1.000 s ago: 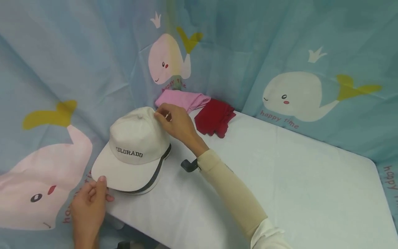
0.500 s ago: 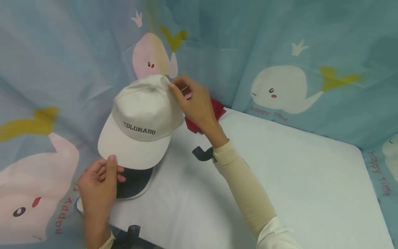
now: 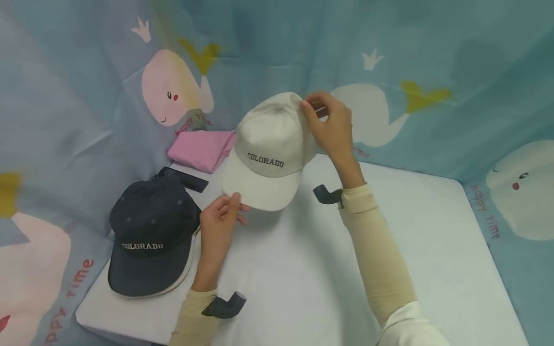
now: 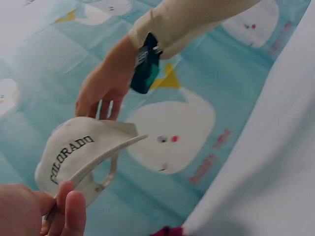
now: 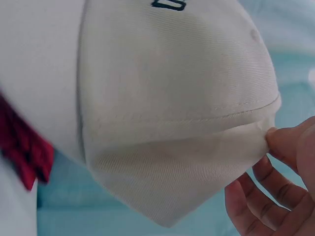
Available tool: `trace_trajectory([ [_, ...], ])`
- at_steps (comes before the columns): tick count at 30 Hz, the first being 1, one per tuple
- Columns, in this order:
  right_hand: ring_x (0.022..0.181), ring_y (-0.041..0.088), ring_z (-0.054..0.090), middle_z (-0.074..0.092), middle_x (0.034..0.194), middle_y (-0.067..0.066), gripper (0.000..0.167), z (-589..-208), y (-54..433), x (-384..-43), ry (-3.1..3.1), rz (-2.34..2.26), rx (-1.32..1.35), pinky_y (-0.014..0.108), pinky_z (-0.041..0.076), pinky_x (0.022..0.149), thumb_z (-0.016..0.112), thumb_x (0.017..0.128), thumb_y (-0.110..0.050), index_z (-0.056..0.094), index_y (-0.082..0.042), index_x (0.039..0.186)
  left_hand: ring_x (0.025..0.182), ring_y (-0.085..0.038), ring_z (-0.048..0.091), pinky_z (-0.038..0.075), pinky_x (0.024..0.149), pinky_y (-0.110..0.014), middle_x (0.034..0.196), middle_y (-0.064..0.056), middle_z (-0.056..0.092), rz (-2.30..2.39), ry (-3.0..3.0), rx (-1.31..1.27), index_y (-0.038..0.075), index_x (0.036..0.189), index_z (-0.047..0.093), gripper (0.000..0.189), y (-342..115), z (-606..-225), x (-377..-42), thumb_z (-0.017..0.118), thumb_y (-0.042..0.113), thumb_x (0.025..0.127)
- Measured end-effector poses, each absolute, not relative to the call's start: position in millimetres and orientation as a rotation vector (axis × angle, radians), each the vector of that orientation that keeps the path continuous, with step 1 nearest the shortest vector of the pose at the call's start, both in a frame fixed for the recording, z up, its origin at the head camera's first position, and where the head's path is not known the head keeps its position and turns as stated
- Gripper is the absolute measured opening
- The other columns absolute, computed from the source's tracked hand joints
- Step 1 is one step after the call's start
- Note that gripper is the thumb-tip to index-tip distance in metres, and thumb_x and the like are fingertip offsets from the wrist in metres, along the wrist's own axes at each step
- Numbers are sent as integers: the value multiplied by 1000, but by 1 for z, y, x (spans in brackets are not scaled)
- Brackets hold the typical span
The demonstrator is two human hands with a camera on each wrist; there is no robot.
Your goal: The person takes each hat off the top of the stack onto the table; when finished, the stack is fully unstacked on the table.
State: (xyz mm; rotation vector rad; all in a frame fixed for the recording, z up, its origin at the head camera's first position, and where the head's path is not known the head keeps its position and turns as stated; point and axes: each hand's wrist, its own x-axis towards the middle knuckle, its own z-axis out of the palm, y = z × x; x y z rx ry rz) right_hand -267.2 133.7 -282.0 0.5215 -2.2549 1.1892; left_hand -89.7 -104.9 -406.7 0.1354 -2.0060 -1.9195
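- While it is held up off the tabletop (image 3: pixel 411 240), the cream cap (image 3: pixel 270 139) shows near the middle of the head view, brim toward the person, with COLORADO in dark letters across the front of the crown
- The left hand (image 3: pixel 218 222) pinches the brim at its near left edge, thumb above and fingers below
- The right hand (image 3: pixel 331 124) is clamped on the same cap, thumb and forefinger nipping the cloth on the right of the crown, the other fingers bent beside them
- Just left of the left hand, a navy cap (image 3: pixel 151 235) rests upright on the tabletop, COLORADO on its front in pale letters
- Behind the navy cap is a flat black piece (image 3: pixel 192 180), and beyond that a folded pink cloth (image 3: pixel 199 149)
- Deep red cloth (image 5: pixel 24 142) shows at the left edge of the right wrist view, cut off by the frame
- Beige sleeves (image 3: pixel 381 250) cover both forearms, a dark device (image 3: pixel 225 305) at each wrist
- Around the back and sides hangs a blue-green curtain (image 3: pixel 268 43) printed with whales
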Motion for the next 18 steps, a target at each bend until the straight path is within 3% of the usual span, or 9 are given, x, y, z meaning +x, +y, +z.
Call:
trace_trajectory([
  [6, 93, 24, 72, 77, 108, 9, 26, -299, 156, -282, -2343, 1171, 393, 39, 57, 85, 68, 104, -33, 76, -9, 113, 62, -22, 72, 46, 57, -26, 88, -24, 76, -2025, -2046, 145, -1, 93, 71, 37, -78, -427, -109, 69, 34, 105],
  [13, 98, 28, 71, 75, 112, 13, 26, -332, 170, -299, -2438, 1172, 283, 43, 57, 89, 66, 105, -31, 74, -9, 116, 68, -16, 74, 30, 49, -24, 91, -17, 79, -2160, -2098, 224, 3, 92, 71, 36, -59, -445, -129, 69, 36, 105],
  [18, 100, 31, 71, 75, 112, 15, 26, -351, 183, -315, -2486, 1126, 224, 46, 57, 91, 65, 106, -32, 74, -10, 116, 78, -16, 78, 32, 43, -22, 95, -13, 80, -2277, -2158, 258, 6, 94, 74, 35, -46, -456, -145, 69, 39, 104],
])
